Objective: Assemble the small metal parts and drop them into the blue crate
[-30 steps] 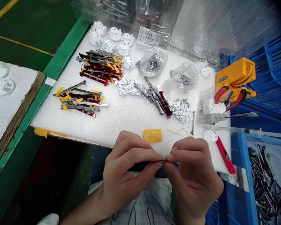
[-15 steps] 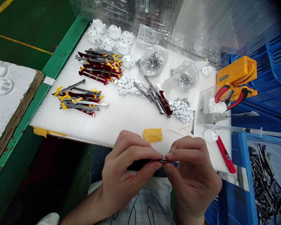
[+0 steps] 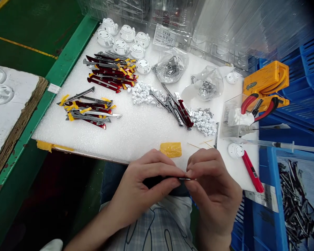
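Over my lap at the table's front edge, my left hand (image 3: pixel 143 184) and my right hand (image 3: pixel 213 184) pinch the same thin dark metallic piece (image 3: pixel 184 179) between thumbs and fingertips. It shows edge-on, and the fingers hide most of it, so its kind is unclear. Just beyond my hands lies a square of yellow tape (image 3: pixel 170 149) on the white foam board (image 3: pixel 138 136). Thin yellowish sticks (image 3: pixel 205 143) rest near my right hand. Farther back is a bundle of grey and red blade-shaped parts (image 3: pixel 179 111), with small white pieces (image 3: pixel 204 122) beside it.
Left are blade-shaped parts with yellow tape (image 3: pixel 89 111); white pot-shaped parts (image 3: pixel 120 46) stand behind. Bags of tiny metal parts (image 3: pixel 171 68) lie at the back. Right are a clear box (image 3: pixel 232 118), an orange tape dispenser (image 3: pixel 264 82), a red cutter (image 3: pixel 252 172) and a blue crate (image 3: pixel 268 223).
My right hand has shifted slightly left and its fingers have moved a little. More of the thin piece's edge shows between my fingertips. Both hands keep their pinch.
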The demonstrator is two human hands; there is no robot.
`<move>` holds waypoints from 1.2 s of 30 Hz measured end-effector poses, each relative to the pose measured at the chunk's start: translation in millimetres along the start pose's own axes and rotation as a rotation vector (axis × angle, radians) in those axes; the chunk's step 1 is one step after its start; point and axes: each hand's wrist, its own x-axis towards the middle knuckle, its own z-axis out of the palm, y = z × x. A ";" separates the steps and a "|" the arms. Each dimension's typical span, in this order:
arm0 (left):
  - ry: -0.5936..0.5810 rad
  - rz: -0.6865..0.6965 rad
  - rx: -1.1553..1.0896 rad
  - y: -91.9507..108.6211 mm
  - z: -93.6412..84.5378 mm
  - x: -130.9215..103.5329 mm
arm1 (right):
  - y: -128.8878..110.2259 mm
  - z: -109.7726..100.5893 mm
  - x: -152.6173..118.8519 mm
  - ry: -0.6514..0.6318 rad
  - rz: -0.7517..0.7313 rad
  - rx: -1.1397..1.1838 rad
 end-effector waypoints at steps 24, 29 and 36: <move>0.151 0.060 -0.197 0.0 9.8 -0.1 | 3.4 -6.5 -15.2 -0.067 -0.090 -0.087; 0.169 0.113 -0.179 -1.2 10.8 -0.5 | 1.5 -8.1 -14.3 -0.074 -0.106 -0.113; 0.157 0.157 -0.165 -0.4 10.0 1.6 | 0.1 -9.0 -13.3 -0.056 -0.112 -0.154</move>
